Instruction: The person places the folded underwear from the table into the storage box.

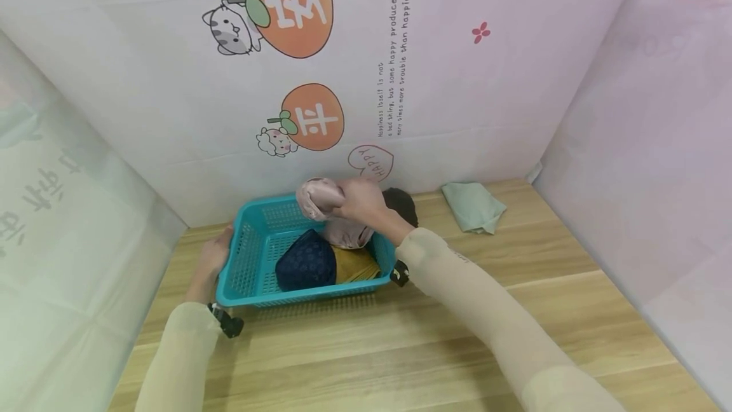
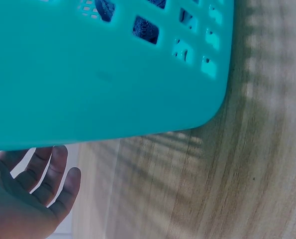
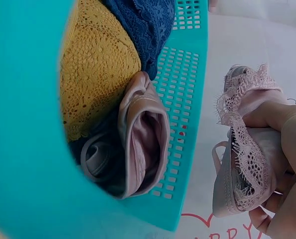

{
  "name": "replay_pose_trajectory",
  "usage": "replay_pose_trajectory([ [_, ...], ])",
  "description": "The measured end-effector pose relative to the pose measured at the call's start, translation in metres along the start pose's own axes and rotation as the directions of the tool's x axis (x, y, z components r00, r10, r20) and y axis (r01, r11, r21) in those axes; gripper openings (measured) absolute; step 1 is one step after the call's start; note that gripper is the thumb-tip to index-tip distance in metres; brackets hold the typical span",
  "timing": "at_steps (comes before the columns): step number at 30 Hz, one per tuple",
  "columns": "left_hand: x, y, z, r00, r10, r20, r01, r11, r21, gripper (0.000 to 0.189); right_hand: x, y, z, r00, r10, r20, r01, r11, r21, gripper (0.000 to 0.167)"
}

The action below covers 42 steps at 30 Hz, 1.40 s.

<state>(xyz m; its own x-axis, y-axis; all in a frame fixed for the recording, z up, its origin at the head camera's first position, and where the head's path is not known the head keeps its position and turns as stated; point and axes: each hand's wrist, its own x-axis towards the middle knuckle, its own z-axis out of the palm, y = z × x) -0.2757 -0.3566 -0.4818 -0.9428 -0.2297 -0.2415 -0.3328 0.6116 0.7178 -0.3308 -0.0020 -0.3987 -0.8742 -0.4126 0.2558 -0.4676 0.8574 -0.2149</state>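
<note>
My right hand (image 1: 363, 199) pinches a folded pale pink bra (image 3: 252, 169) with lace trim, lifted above the far side of a turquoise plastic basket (image 1: 251, 301). Inside the basket lie a navy lace bra (image 1: 305, 262), a mustard lace bra (image 3: 95, 64) and a folded pinkish satin bra (image 3: 143, 144). A dark piece (image 1: 400, 205) shows behind my right hand, partly hidden. At the basket's left end my left hand (image 1: 214, 253) rests against the outside of the rim. Its fingers (image 2: 63, 194) are loosely bent and spread in the left wrist view; the thumb is hidden.
The basket stands on a wood-grain table (image 1: 320, 361) near the back. A pale green folded cloth (image 1: 473, 207) lies right of it. White printed sheets (image 1: 457, 94) wall in the back and both sides.
</note>
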Motion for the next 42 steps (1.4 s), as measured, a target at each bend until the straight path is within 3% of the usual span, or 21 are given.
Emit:
replay_pose_trajectory([
  [19, 0.002, 0.001, -0.001, 1.000, 0.001, -0.004, -0.001, 1.000, -0.008, 0.086, 0.011, -0.009, 0.005, 0.999, -0.013, 0.029, 0.014, 0.999, -0.040, 0.028],
  [29, 0.005, -0.001, -0.001, 1.000, 0.027, -0.016, -0.027, 0.999, 0.027, 0.085, 0.018, -0.014, 0.012, 0.998, -0.019, 0.053, 0.021, 0.999, -0.045, 0.021],
  [42, 0.008, -0.001, -0.001, 1.000, 0.020, -0.009, -0.020, 1.000, -0.003, 0.084, 0.026, -0.024, 0.015, 0.995, -0.054, 0.085, 0.060, 0.996, -0.067, 0.023],
])
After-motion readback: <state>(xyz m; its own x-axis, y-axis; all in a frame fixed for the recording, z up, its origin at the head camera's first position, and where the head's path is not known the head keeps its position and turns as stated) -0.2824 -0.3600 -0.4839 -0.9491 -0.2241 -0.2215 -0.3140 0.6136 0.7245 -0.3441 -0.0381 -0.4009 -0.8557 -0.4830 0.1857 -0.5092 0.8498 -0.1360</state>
